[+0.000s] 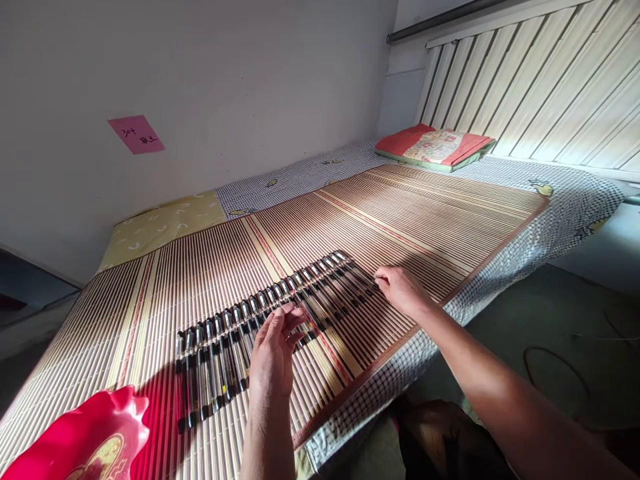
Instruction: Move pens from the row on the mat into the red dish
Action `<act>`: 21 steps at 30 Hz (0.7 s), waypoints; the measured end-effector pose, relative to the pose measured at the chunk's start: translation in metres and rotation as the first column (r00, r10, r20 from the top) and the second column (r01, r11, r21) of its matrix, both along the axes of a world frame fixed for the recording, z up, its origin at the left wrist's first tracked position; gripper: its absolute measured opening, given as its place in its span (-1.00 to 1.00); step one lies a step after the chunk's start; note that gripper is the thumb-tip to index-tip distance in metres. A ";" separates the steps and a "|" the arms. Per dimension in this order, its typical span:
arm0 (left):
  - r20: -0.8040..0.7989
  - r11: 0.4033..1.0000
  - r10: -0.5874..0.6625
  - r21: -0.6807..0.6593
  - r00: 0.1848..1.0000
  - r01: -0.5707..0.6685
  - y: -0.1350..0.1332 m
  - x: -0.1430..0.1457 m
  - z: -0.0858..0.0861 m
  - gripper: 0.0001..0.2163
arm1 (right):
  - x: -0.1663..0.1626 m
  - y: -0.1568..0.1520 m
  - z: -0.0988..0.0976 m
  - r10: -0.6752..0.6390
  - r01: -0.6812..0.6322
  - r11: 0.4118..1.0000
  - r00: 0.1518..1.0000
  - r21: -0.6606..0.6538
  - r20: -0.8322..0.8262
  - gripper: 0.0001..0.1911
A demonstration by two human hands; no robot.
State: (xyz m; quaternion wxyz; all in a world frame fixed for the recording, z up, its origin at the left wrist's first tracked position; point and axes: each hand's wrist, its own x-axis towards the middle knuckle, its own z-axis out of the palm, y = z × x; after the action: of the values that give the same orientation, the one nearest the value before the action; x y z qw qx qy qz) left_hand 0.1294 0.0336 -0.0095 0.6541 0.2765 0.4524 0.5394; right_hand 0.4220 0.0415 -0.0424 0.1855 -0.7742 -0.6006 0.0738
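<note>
Roughly twenty pens [270, 293] lay in one row on one mat [435, 220]. The left hand [274, 347], fingers loosely curled, was over the row's middle; the right hand [400, 288], fingers bunched, was by the end of the rightmost pen; whether either gripped one, I could not tell. One dish [85, 427] sat near left, one quilt [435, 147] far right, one note [135, 133] on the wall [250, 67]

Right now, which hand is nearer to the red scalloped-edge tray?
Left. The left hand is by the middle of the row of pens, right of the red tray; the right hand is farther away, by the row's far end.
</note>
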 end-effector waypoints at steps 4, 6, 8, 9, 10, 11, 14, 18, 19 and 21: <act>0.003 1.000 0.010 0.002 1.000 -0.010 0.000 0.000 0.000 -0.51 | 0.011 -0.008 -0.008 -0.048 0.050 0.998 0.998 0.033 -0.042 -0.81; 0.004 1.000 0.007 0.004 1.000 -0.007 0.000 0.000 -0.001 -0.51 | 0.016 -0.010 -0.013 -0.062 0.064 0.998 0.996 0.028 -0.066 -0.82; 0.002 1.000 -0.002 0.006 1.000 0.002 0.001 -0.001 -0.002 -0.51 | 0.019 -0.011 -0.018 -0.054 0.056 0.998 0.995 0.026 -0.087 -0.82; 0.001 1.000 -0.007 0.005 1.000 0.007 0.001 -0.001 -0.003 -0.50 | 0.020 -0.011 -0.020 -0.047 0.050 0.998 0.995 0.030 -0.093 -0.82; 0.000 1.000 -0.010 0.004 1.000 0.010 0.001 -0.001 -0.004 -0.49 | 0.021 -0.011 -0.022 -0.041 0.044 0.998 0.994 0.035 -0.097 -0.81; 0.000 1.000 -0.011 0.004 1.000 0.011 0.001 -0.001 -0.005 -0.48 | 0.021 -0.011 -0.023 -0.037 0.041 0.998 0.995 0.039 -0.097 -0.80; 0.000 1.000 -0.012 0.004 1.000 0.012 0.002 -0.001 -0.006 -0.46 | 0.021 -0.009 -0.025 -0.029 0.033 0.998 0.995 0.052 -0.092 -0.79; -0.002 1.000 -0.007 -0.001 1.000 0.007 0.002 0.000 -0.006 -0.45 | 0.018 -0.003 -0.023 -0.013 0.018 0.999 0.995 0.049 -0.095 -0.81; -0.002 1.000 -0.007 -0.002 1.000 0.007 0.002 0.001 -0.006 -0.45 | 0.017 -0.001 -0.022 -0.011 0.015 0.999 0.995 0.042 -0.096 -0.81; -0.002 1.000 -0.005 -0.003 1.000 0.004 0.002 0.001 -0.005 -0.45 | 0.016 0.002 -0.021 -0.006 0.009 1.000 0.995 0.024 -0.098 -0.81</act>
State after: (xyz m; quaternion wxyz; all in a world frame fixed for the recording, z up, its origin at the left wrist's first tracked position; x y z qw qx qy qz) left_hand 0.1302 0.0352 -0.0147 0.6554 0.2770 0.4533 0.5369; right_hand 0.4380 0.0438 -0.0638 0.2245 -0.7696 -0.5887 0.1036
